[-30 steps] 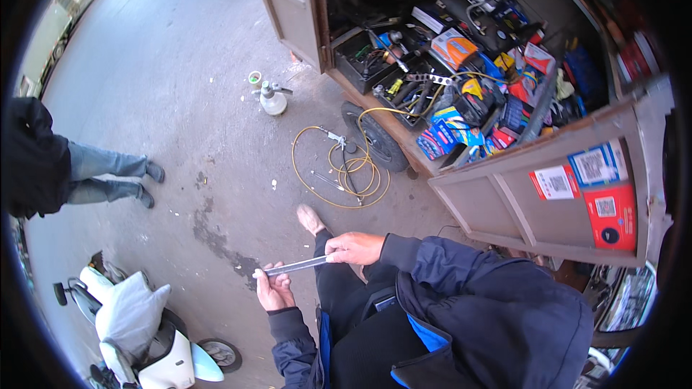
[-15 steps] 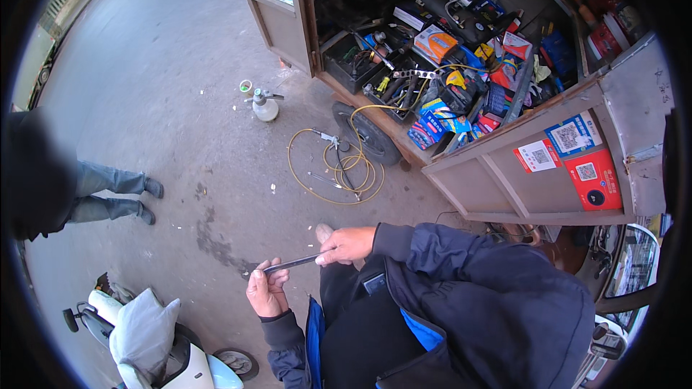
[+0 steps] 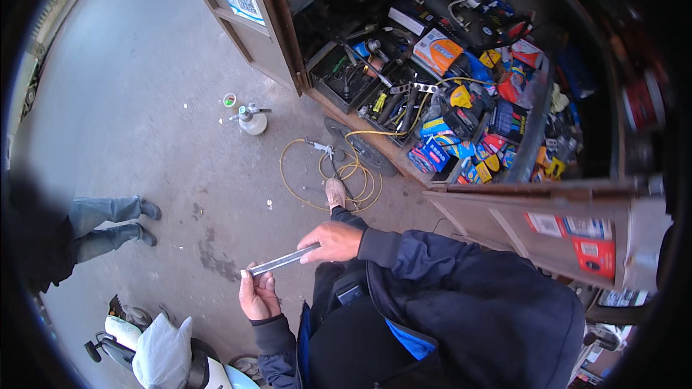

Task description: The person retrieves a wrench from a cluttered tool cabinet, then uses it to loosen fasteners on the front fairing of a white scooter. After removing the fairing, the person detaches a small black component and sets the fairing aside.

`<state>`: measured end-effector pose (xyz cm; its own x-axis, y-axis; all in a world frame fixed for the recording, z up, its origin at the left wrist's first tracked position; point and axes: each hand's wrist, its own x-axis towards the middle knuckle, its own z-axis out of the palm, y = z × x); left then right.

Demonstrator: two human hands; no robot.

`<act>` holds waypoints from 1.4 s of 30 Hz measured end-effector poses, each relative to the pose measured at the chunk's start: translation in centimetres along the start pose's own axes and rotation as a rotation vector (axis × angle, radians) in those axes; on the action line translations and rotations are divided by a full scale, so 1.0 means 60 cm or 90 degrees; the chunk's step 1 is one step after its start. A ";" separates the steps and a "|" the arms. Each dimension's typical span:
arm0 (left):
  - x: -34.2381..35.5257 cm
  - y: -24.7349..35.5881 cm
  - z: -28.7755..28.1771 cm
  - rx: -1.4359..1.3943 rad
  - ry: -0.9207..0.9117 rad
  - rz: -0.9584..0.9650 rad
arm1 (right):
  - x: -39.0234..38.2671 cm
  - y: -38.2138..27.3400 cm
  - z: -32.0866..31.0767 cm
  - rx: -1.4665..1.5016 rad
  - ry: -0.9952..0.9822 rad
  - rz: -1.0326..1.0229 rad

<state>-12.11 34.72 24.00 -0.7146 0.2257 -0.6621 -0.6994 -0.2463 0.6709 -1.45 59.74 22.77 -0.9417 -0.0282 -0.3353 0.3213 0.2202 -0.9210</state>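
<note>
A flat grey metal bar (image 3: 283, 261), shaped like a tire lever, slants between my two hands in front of my body. My left hand (image 3: 260, 297) pinches its lower left end between thumb and fingers. The other end is in the grip of my right hand (image 3: 332, 242), which partly hides it. My foot in a light shoe (image 3: 336, 193) is on the ground just beyond, beside a coiled yellow air hose (image 3: 285, 173) with a metal inflator gun (image 3: 321, 147).
An open metal cabinet (image 3: 317, 95) full of tools and small boxes stands ahead right, its door (image 3: 497, 227) swung toward me. A tire (image 3: 367, 158) lies against it. A spray bottle (image 3: 253, 122), a person's legs (image 3: 108, 209) and a scooter (image 3: 122, 331) are at left.
The bar has turned to show its broad pale face. Both hands have shifted slightly left in view. My foot has stepped forward to the hose, and the cabinet appears nearer.
</note>
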 end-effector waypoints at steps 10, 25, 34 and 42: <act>0.135 -0.059 0.170 0.069 0.047 0.004 | 0.077 0.141 -0.135 0.110 -0.024 0.054; 0.228 -0.097 0.244 0.205 0.004 -0.059 | 0.103 0.186 -0.188 0.141 -0.019 0.124; 0.236 -0.137 0.301 0.163 -0.016 -0.138 | 0.117 0.263 -0.291 0.238 0.322 0.091; 0.243 -0.144 0.299 0.156 0.075 -0.168 | 0.152 0.454 -0.677 -0.303 0.680 0.237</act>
<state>-16.68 57.04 14.51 -0.5127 0.1381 -0.8474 -0.8518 0.0418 0.5222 -5.33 105.07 2.68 -0.4801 0.8768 -0.0253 0.7310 0.3840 -0.5642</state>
